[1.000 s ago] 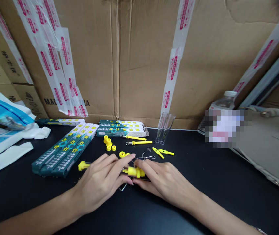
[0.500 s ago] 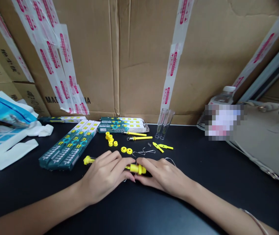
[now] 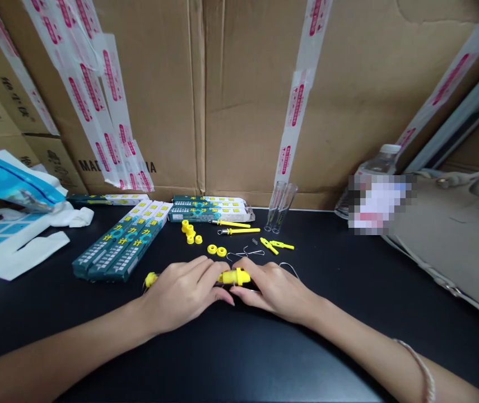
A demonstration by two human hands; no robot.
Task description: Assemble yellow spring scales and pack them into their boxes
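Note:
A clear tube with yellow end pieces lies crosswise between my hands. My left hand [image 3: 182, 294] is wrapped round its middle, and one yellow end [image 3: 150, 279] sticks out on the left. At the other end, a yellow plug [image 3: 235, 276] shows by the fingertips of my right hand [image 3: 275, 288], which pinch its flanged tip. A thin metal wire shows beside the right fingers. Just beyond lie two yellow rings [image 3: 217, 250], metal hooks [image 3: 245, 253], a small spring [image 3: 255, 242] and two flat yellow pieces [image 3: 276, 245].
Several green and white boxes [image 3: 124, 240] lie at the left and back, near yellow caps [image 3: 189, 230] and two yellow rods [image 3: 239, 230]. Two clear tubes [image 3: 280, 207] stand at the back. A bottle [image 3: 380, 162] and a beige bag [image 3: 457, 235] are on the right.
The yellow plug sits closer to the tube, and the thin yellow part seen between them is now mostly hidden. Both hands have shifted slightly; the view has tilted a little.

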